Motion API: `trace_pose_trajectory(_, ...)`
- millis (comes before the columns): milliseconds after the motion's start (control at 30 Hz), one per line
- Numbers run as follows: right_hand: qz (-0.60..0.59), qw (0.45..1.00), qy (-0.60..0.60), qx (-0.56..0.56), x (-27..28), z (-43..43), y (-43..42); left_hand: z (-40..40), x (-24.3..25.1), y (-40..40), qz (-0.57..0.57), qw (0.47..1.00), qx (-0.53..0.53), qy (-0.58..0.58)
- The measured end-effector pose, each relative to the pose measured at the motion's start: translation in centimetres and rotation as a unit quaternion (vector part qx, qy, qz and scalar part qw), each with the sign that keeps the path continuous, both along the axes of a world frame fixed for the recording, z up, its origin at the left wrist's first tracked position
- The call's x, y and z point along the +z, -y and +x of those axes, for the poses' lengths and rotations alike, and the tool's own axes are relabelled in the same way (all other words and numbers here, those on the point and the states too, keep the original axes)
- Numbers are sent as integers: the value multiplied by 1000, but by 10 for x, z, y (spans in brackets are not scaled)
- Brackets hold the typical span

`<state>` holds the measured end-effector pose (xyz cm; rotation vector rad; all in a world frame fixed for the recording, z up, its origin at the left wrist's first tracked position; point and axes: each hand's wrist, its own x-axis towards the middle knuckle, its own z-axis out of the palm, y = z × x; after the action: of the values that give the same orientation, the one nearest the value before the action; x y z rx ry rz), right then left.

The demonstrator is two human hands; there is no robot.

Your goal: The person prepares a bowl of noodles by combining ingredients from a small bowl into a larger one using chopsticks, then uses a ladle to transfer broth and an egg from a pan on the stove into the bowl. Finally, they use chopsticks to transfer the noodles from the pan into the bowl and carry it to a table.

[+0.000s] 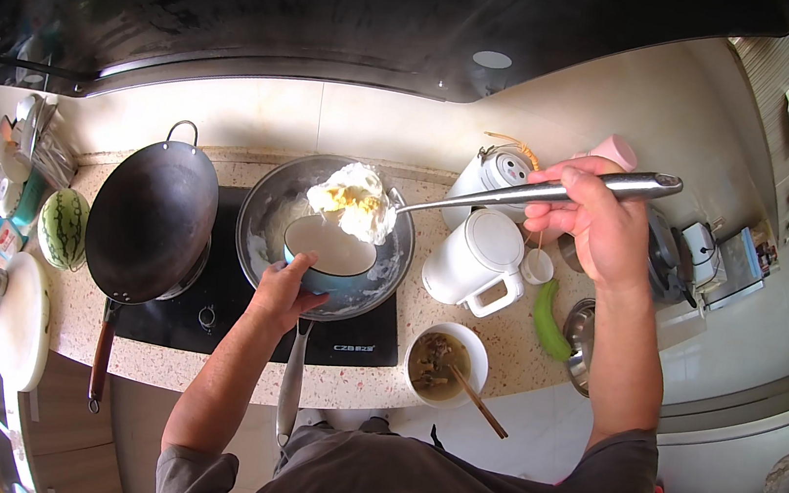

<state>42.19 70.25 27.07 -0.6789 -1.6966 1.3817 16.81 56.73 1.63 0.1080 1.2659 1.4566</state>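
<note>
My left hand (286,289) grips a bowl (331,248), white inside and blue outside, and holds it over a wide grey pan (389,286). White residue clings to the pan's inner wall. In my right hand (594,212) is the handle of a metal utensil (489,197), perhaps a ladle or turner. A mass of white and yellow food (353,201), like fried egg, rests on its head, just above the bowl's far rim. The food hides most of the utensil's head. The bowl's visible inside shows no food.
A black wok (150,224) stands left on the cooktop (213,339), near a watermelon (63,228) and a round white board (22,319). To the right are a white pitcher (478,257), a green gourd (551,321) and a soup bowl (478,349) with chopsticks (482,405). A range hood (268,9) overhangs.
</note>
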Motion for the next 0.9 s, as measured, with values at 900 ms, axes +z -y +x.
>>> trace_pose_trajectory(900, 390, 840, 308, 217, 47, -74, 74, 8, -9, 11, 155, 986, 36, 39)
